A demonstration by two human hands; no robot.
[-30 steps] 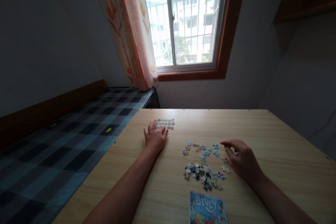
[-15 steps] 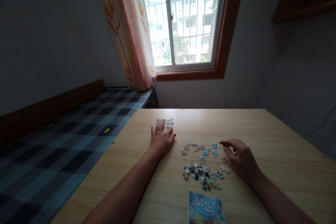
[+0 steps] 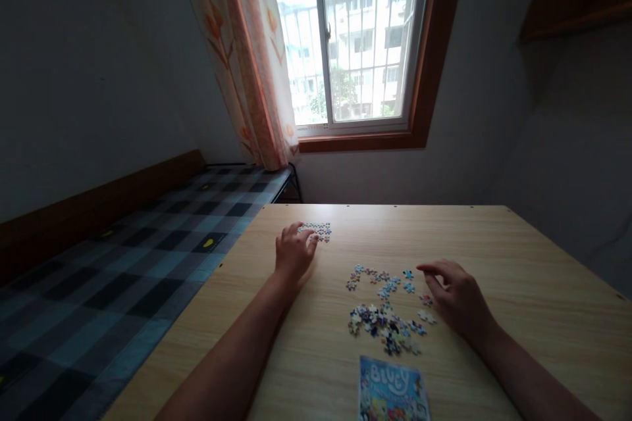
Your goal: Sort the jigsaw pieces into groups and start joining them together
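My left hand is at the far left of the table, fingers bent and apart, at the left end of a small block of joined puzzle pieces. Part of that block is hidden behind the fingers. My right hand rests on the table at the right, index finger stretched out and thumb apart from it, with nothing visible between them. Just left of its fingertips lie loose blue puzzle pieces. A heap of mixed puzzle pieces lies between my forearms, with a looser arc of pieces beyond it.
A blue booklet or packet marked "Bluey" lies at the near side of the wooden table. Left of the table stands a bed with a checked cover. Behind are a curtain and a barred window.
My left hand has drawn left off the joined pieces, uncovering more of them, and its fingers are more bent. My right hand stays in place. The view has shifted slightly.
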